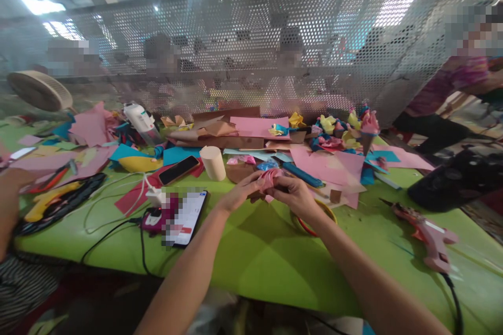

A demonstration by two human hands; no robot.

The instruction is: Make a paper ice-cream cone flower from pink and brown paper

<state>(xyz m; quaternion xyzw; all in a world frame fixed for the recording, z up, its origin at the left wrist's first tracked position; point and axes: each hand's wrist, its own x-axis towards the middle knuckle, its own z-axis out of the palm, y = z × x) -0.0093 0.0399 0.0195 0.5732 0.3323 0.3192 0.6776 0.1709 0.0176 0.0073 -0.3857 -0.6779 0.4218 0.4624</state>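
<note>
In front of me my left hand (244, 190) and my right hand (295, 194) meet above the green table. Both are closed on a piece of pink ruffled paper (269, 180), one from either side. A bit of brown shows beneath it, partly hidden by my fingers. Just under my right forearm lies a ring-shaped roll (334, 214), yellow and red. To the left of my hands stands a cream cylinder (212, 163). Behind them are small pink and blue pieces in clear plastic (269, 164) and a long blue tool (303, 174).
A pink glue gun (426, 235) lies on the right, near a black object (456, 180). Two phones (178, 170), a power strip (157, 220) and cables lie left. Coloured paper (328, 165) covers the back, beside a pink paper cone (369, 128). Another person's arm (11, 199) reaches in at left.
</note>
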